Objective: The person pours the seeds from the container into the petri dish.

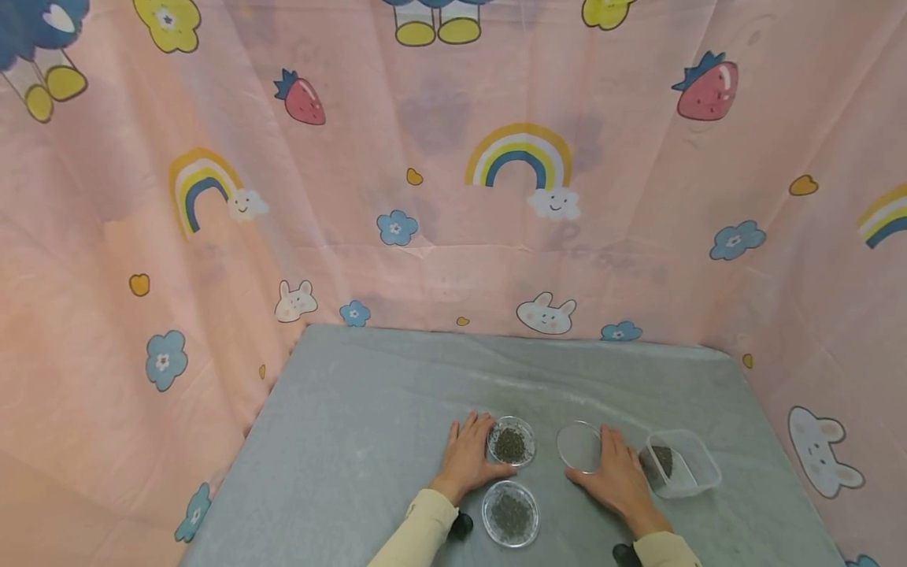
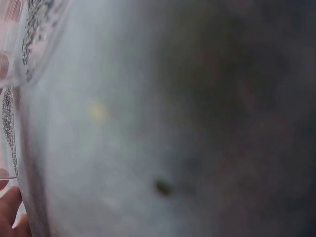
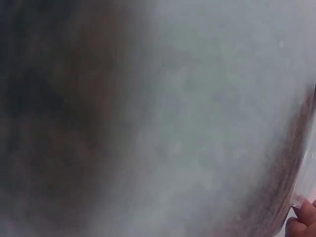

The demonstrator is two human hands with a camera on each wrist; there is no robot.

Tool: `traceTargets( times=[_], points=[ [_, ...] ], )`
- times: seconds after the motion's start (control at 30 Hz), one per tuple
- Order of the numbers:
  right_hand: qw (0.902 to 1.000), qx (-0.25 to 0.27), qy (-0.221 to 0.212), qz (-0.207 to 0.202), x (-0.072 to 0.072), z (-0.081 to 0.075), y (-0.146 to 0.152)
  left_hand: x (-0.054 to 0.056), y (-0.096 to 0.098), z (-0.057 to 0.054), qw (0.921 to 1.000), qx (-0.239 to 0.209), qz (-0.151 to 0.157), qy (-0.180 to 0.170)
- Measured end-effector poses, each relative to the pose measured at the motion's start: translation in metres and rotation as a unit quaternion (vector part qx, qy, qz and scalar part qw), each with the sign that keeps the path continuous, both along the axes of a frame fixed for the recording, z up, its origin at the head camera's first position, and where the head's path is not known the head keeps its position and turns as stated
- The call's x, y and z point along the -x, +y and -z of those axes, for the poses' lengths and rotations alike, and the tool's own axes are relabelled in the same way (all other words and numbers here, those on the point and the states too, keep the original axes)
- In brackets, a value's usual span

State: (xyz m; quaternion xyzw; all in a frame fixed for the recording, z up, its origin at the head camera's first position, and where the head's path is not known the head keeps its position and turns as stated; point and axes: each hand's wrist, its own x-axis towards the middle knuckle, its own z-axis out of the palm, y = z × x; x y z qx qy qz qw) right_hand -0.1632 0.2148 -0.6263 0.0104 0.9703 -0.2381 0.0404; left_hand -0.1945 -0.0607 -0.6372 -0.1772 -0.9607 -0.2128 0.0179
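On the grey cloth, my left hand (image 1: 469, 457) holds a round clear petri dish (image 1: 510, 445) of dark green-brown granules, fingers at its far left and thumb at its near side. A second petri dish (image 1: 510, 514) with greyer granules sits just nearer to me. My right hand (image 1: 615, 476) grips a round, clear, shallow lid or dish (image 1: 579, 446) by its right and near rim. Fingertips (image 3: 301, 219) touch clear plastic at the edge of the right wrist view. The left wrist view catches granules behind clear walls (image 2: 42, 37); most of it is blurred.
A clear rectangular plastic box (image 1: 690, 465) with dark granules in its left part stands right beside my right hand. The grey-covered table (image 1: 340, 441) meets a pink patterned curtain (image 1: 439, 276) at its back and sides.
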Motion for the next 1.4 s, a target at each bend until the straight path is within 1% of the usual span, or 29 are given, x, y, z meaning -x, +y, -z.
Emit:
traceTargets(
  times=[0.1, 0.27, 0.43, 0.53, 0.63, 0.77, 0.93, 1.07, 1.2, 1.4],
  points=[
    [0.9999, 0.001, 0.012, -0.004, 0.0, 0.002, 0.0, -0.001, 0.0, 0.0, 1.0, 0.001, 0.0, 0.0],
    [0.9981, 0.007, 0.059, -0.015, -0.001, 0.004, -0.001, -0.002, -0.002, -0.001, 1.0, -0.004, 0.0, -0.003],
    [0.9916, 0.012, 0.122, -0.039, 0.001, 0.002, -0.007, -0.002, -0.002, 0.0, 1.0, -0.007, -0.003, 0.002],
    [0.9883, 0.003, 0.142, -0.056, 0.003, -0.001, -0.012, -0.001, -0.002, 0.001, 1.0, -0.004, -0.004, 0.002],
    [0.9865, 0.0, 0.149, -0.069, 0.005, -0.005, -0.017, 0.0, -0.001, 0.002, 1.0, -0.001, -0.004, 0.001],
    [0.9859, -0.006, 0.147, -0.08, 0.007, -0.011, -0.022, -0.001, -0.001, 0.001, 1.0, 0.0, -0.004, -0.001],
    [0.9844, -0.011, 0.148, -0.095, 0.009, -0.016, -0.024, -0.001, -0.001, 0.002, 1.0, -0.001, -0.004, 0.005],
    [0.9824, -0.018, 0.152, -0.106, 0.011, -0.018, -0.023, 0.0, -0.002, 0.003, 0.9999, -0.006, -0.001, 0.011],
    [0.9806, -0.017, 0.158, -0.115, 0.012, -0.018, -0.023, 0.0, -0.002, 0.002, 0.9998, -0.012, 0.002, 0.016],
    [0.9748, -0.005, 0.185, -0.124, 0.013, -0.02, -0.025, -0.001, -0.001, -0.001, 0.9999, -0.004, 0.003, 0.013]
  ],
)
